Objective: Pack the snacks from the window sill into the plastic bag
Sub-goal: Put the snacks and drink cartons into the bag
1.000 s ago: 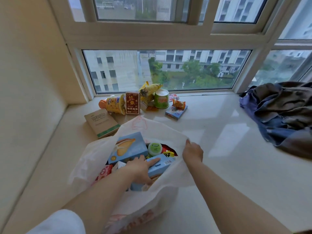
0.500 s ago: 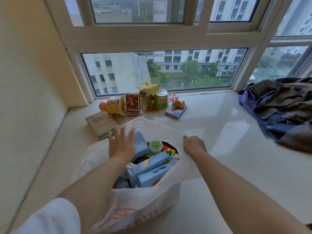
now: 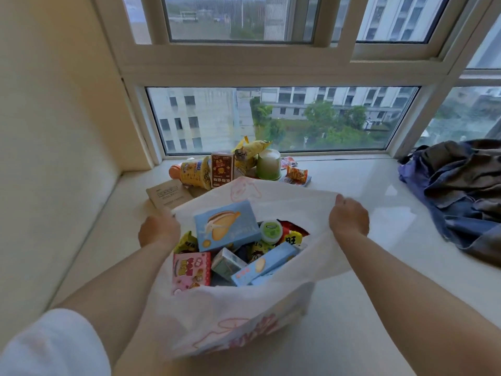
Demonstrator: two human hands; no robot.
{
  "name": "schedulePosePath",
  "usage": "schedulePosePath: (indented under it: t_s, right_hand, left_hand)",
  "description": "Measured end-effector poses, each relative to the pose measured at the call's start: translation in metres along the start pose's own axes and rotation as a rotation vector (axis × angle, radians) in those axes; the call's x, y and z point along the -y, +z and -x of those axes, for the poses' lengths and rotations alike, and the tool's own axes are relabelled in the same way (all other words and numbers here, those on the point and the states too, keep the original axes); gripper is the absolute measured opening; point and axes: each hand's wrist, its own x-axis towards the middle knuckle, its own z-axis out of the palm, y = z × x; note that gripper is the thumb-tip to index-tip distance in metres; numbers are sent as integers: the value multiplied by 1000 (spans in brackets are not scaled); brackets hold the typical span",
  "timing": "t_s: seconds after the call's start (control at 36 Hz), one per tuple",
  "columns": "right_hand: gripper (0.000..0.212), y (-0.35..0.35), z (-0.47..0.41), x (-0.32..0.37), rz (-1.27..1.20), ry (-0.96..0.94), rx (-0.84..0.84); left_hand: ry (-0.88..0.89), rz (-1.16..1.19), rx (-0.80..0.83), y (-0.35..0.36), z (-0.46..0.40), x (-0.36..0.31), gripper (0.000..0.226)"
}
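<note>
Two hands (image 3: 159,231) (image 3: 349,217), one plastic bag (image 3: 230,316), one green cup (image 3: 268,164).

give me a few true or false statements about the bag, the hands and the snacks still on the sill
1. Both hands grip the rim of the plastic bag, the left hand on one side and the right hand on the other. True.
2. The bag is empty. False: it holds several snacks, among them a large blue box and a pink box.
3. The green cup stands on the sill behind the bag. True.
4. The brown carton is inside the bag. False: it stands on the sill beside the yellow snack tube.
5. The pile of clothes lies to the left of the bag. False: it lies to the right.
</note>
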Motion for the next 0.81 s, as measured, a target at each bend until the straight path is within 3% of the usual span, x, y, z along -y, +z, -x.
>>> schedulePosePath:
  t_s: [0.17, 0.42, 0.56, 0.69, 0.75, 0.81]
  right_hand:
    - [47, -23, -38, -22, 185, 105, 45]
    - [32, 3, -39, -14, 550, -59, 198]
    - [42, 24, -49, 5, 620, -240, 102]
    - [48, 52, -64, 40, 667, -490, 75]
    - [46, 68, -66, 56, 638, -509, 129]
    - [45, 86, -69, 74, 629, -534, 162]
  left_hand:
    - [-20, 222, 156, 15, 13, -32, 31]
    - [18, -141, 303, 24, -18, -24, 31]
    - [36, -209, 333, 27, -24, -44, 31]
    - [107, 154, 477, 35, -40, -79, 85]
    - [101, 234, 507, 37, -49, -92, 91]
    - [85, 232, 507, 40, -62, -103, 82]
